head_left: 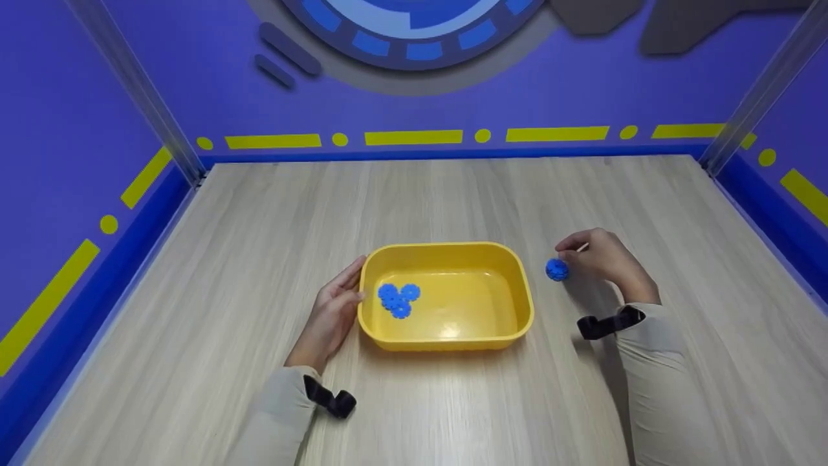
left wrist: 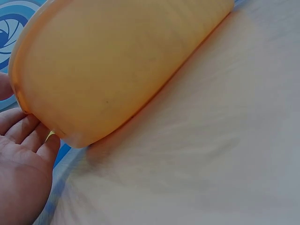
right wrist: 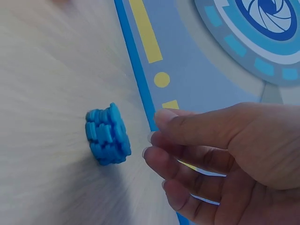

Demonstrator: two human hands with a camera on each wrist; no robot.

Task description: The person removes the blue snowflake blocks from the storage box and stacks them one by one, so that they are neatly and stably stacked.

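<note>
A yellow plastic tub [head_left: 446, 343] stands on the table with several blue notched discs [head_left: 401, 310] lying inside, toward its left end. My left hand [head_left: 333, 314] holds the tub's left end, thumb at the rim and fingers along the outer wall. In the left wrist view those fingers [left wrist: 28, 129] meet the tub's outside [left wrist: 117, 61]. Right of the tub is a small stack of blue notched discs [head_left: 557, 269]. Beside it is my right hand [head_left: 601, 255], fingers loosely bent. The right wrist view shows a gap between the fingertips and the disc stack [right wrist: 108, 135].
The pale wood-grain table [head_left: 291, 213] is bounded by a blue-purple back wall [head_left: 401, 110] and side walls with yellow marks. A black wrist band with a camera [head_left: 330, 398] sits on the left sleeve, another wrist camera [head_left: 608, 323] on the right.
</note>
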